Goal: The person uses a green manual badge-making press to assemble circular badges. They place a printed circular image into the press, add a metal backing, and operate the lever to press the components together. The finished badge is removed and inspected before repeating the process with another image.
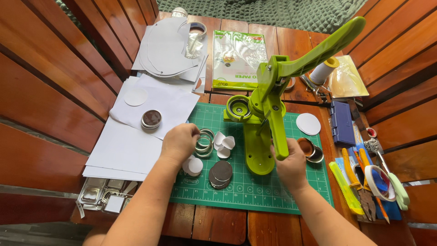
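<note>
A lime-green button press (265,107) stands on a green cutting mat (255,182), its long handle raised to the upper right. My right hand (291,163) grips the lower end of the press's swivelling arm by its base. My left hand (180,142) is closed, palm down, over the mat's left part, its fingers at a stack of metal rings (205,141). Next to the rings lie small white plastic pieces (224,145), white paper discs (194,166) and dark metal discs (221,174). I cannot see whether the left fingers hold anything.
White paper sheets (132,136) with a round tin (151,119) lie to the left, metal square blanks (102,196) below them. A paper pack (239,57), thread spool (323,70), blue case (342,122), pliers (364,191) and tape roll (378,182) sit around the right side.
</note>
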